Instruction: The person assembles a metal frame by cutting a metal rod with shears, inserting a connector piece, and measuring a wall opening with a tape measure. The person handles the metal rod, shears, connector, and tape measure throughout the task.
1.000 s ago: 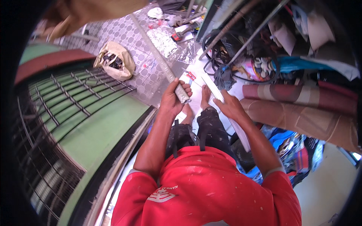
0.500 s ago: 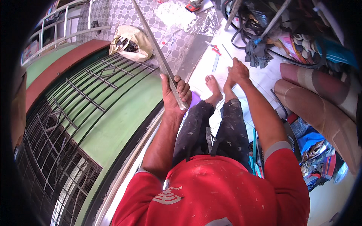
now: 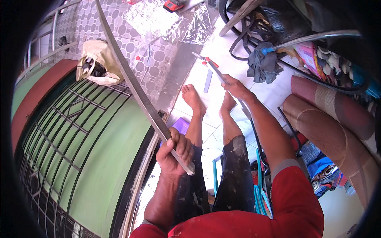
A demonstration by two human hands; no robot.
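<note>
My left hand (image 3: pixel 174 152) is wrapped round a long grey metal bar (image 3: pixel 137 89) near its lower end. From there the bar slants up and to the left, out past the top edge. My right hand (image 3: pixel 237 86) is closed on a thin, pale metal strip (image 3: pixel 219 74), whose exact kind I cannot make out. The strip's far end overlaps a red-handled cutting tool (image 3: pixel 210 62) in the view. A flat grey blade-like piece (image 3: pixel 207 81) lies on the white tiles just left of my right hand.
A beige sack (image 3: pixel 101 59) stands beyond the black window grille (image 3: pixel 75 107) at the left. Crumpled clear plastic (image 3: pixel 158 22) covers patterned tiles ahead. Rolled mats (image 3: pixel 325 131), a grey cloth (image 3: pixel 264 65) and black hoses crowd the right. A teal chair (image 3: pixel 260 190) is near my legs.
My left hand has come lower and nearer with the bar. My right hand has shifted left and down, and more of the strip shows. The whole view has turned.
</note>
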